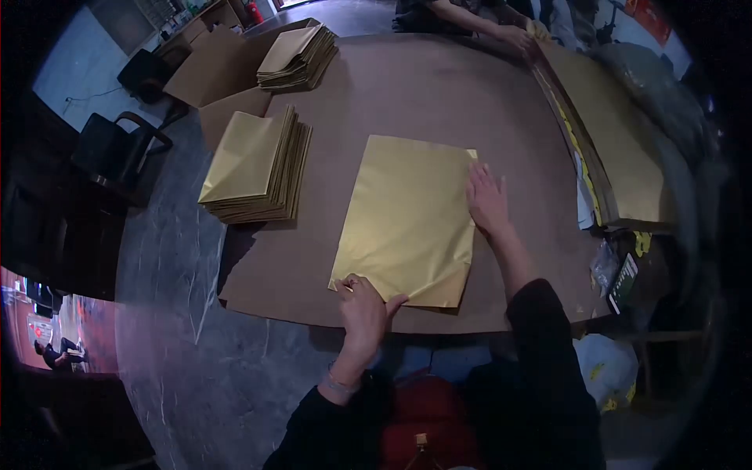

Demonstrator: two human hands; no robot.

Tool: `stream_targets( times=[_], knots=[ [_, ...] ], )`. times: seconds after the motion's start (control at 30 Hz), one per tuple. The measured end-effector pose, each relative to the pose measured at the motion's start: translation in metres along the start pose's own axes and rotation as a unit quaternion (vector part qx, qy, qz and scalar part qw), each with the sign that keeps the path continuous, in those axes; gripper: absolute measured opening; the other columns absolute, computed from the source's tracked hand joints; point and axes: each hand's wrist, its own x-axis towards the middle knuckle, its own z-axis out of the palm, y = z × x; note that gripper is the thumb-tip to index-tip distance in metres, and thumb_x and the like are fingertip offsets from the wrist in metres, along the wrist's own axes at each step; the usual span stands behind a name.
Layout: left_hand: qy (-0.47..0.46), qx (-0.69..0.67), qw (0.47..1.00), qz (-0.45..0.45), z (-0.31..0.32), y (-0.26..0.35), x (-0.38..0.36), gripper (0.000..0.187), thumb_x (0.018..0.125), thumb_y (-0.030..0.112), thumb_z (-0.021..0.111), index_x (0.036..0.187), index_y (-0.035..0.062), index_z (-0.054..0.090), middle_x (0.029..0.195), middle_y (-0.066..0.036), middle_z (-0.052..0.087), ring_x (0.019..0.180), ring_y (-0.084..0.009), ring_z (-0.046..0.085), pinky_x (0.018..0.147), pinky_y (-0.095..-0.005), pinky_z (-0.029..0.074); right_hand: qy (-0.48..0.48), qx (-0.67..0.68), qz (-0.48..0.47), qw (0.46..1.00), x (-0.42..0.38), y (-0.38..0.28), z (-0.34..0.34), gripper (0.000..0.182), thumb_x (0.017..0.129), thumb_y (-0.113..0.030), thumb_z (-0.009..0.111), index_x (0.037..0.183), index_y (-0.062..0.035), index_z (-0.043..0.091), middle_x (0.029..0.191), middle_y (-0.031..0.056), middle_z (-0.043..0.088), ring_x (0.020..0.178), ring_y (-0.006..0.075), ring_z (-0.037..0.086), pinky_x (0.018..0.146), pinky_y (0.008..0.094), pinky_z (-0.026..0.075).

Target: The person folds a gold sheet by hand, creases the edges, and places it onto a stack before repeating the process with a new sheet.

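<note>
A flat piece of gold paper [409, 215], which looks folded, lies on the brown table in front of me. Creases run across its near right corner. My left hand [364, 313] is at its near edge, with bent fingers gripping the near left corner and the thumb stuck out to the right along the edge. On the right edge of the paper my right hand [487, 200] rests flat, fingers stretched out. A stack of folded gold paper [249, 160] stands to the left, and a second stack [290, 55] sits behind it near the far left corner.
The table [376, 86] is covered in brown board. An open cardboard box [207, 70] stands by its left edge. At the right lies a long pile of gold sheets [611, 133], where another person's hands [513, 37] work at the far end. Chairs [113, 153] stand left.
</note>
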Motion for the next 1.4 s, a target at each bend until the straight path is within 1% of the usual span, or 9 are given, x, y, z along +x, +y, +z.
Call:
stream_targets(
  times=[0.2, 0.4, 0.63, 0.77, 0.87, 0.97, 1.1, 1.2, 1.4],
  knots=[
    [-0.008, 0.016, 1.0, -0.001, 0.006, 0.0, 0.002, 0.094, 0.071, 0.073, 0.05, 0.106, -0.015, 0.052, 0.11, -0.023, 0.052, 0.109, -0.043, 0.049, 0.073, -0.0366, 0.054, -0.025, 0.023, 0.01, 0.999, 0.033, 0.019, 0.0, 0.048, 0.097, -0.032, 0.026, 0.139, -0.0095, 0.032, 0.149, 0.0013, 0.025, 0.137, 0.0205, 0.021, 0.111, 0.0512, 0.014],
    [-0.001, -0.012, 1.0, -0.003, 0.001, -0.001, 0.003, 0.094, 0.07, 0.072, 0.051, 0.104, -0.0153, 0.053, 0.104, -0.021, 0.053, 0.108, -0.0422, 0.05, 0.067, -0.0332, 0.055, 0.013, -0.1, -0.13, 0.986, -0.039, 0.008, -0.001, 0.047, 0.097, -0.031, 0.028, 0.137, -0.0069, 0.035, 0.145, 0.0054, 0.033, 0.135, 0.0202, 0.028, 0.11, 0.0498, 0.018],
    [0.028, -0.097, 0.995, -0.007, 0.007, -0.004, 0.004, 0.092, 0.068, 0.071, 0.056, 0.1, -0.0155, 0.055, 0.106, -0.024, 0.055, 0.103, -0.0466, 0.053, 0.073, -0.0408, 0.054, -0.073, 0.057, -0.157, 0.983, -0.184, -0.021, -0.061, 0.041, 0.095, -0.019, 0.041, 0.134, -0.007, 0.04, 0.143, 0.0094, 0.036, 0.132, 0.0248, 0.033, 0.109, 0.049, 0.02],
    [0.016, -0.042, 0.998, 0.036, 0.008, -0.011, 0.008, 0.077, 0.072, 0.064, 0.057, 0.091, -0.0113, 0.06, 0.098, -0.022, 0.058, 0.093, -0.0433, 0.058, 0.066, -0.0385, 0.055, 0.063, 0.28, -0.049, 0.957, -0.221, -0.037, -0.074, 0.041, 0.084, -0.008, 0.058, 0.124, -0.0071, 0.049, 0.116, 0.0128, 0.054, 0.107, 0.0281, 0.052, 0.094, 0.0456, 0.037],
    [-0.02, -0.038, 0.998, 0.047, 0.014, -0.015, 0.011, 0.071, 0.077, 0.06, 0.055, 0.086, -0.0091, 0.062, 0.093, -0.021, 0.059, 0.083, -0.0373, 0.06, 0.061, -0.0336, 0.054, 0.061, 0.122, -0.285, 0.949, -0.231, -0.046, -0.075, 0.041, 0.076, -0.009, 0.061, 0.116, -0.0081, 0.056, 0.086, 0.0033, 0.055, 0.08, 0.0181, 0.055, 0.066, 0.0316, 0.038],
    [0.085, 0.003, 0.995, 0.058, 0.025, -0.015, 0.004, 0.068, 0.078, 0.056, 0.057, 0.09, -0.0114, 0.062, 0.092, -0.02, 0.058, 0.086, -0.0337, 0.057, 0.061, -0.0308, 0.054, -0.004, 0.013, -0.253, 0.967, -0.224, -0.053, -0.075, 0.034, 0.077, -0.013, 0.062, 0.111, -0.0108, 0.06, 0.075, 0.0039, 0.055, 0.071, 0.0188, 0.056, 0.067, 0.0341, 0.039],
    [0.067, -0.145, 0.987, -0.003, 0.034, -0.008, 0.001, 0.071, 0.073, 0.048, 0.066, 0.099, -0.0175, 0.052, 0.105, -0.026, 0.053, 0.101, -0.0393, 0.05, 0.071, -0.0362, 0.054, -0.011, -0.097, -0.31, 0.946, -0.215, -0.05, -0.074, 0.033, 0.07, -0.007, 0.057, 0.102, -0.0044, 0.062, 0.058, 0.0037, 0.052, 0.051, 0.0189, 0.05, 0.06, 0.029, 0.037],
    [0.044, -0.072, 0.996, -0.008, 0.032, -0.008, 0.002, 0.068, 0.082, 0.056, 0.051, 0.094, -0.0102, 0.061, 0.109, -0.02, 0.056, 0.107, -0.0367, 0.051, 0.062, -0.0328, 0.056, -0.034, -0.167, -0.354, 0.92, -0.216, -0.044, -0.073, 0.032, 0.071, -0.009, 0.057, 0.101, -0.0018, 0.064, 0.056, 0.0022, 0.051, 0.049, 0.0166, 0.049, 0.058, 0.0294, 0.036],
    [0.064, -0.124, 0.99, 0.021, 0.028, -0.017, 0.0, 0.065, 0.078, 0.045, 0.064, 0.099, -0.0154, 0.054, 0.103, -0.024, 0.055, 0.101, -0.0377, 0.053, 0.064, -0.0332, 0.056, -0.034, -0.35, -0.389, 0.852, -0.23, -0.066, -0.079, 0.033, 0.074, -0.014, 0.057, 0.103, -0.0022, 0.066, 0.054, -0.001, 0.047, 0.05, 0.0128, 0.045, 0.052, 0.0312, 0.032]
  ],
)
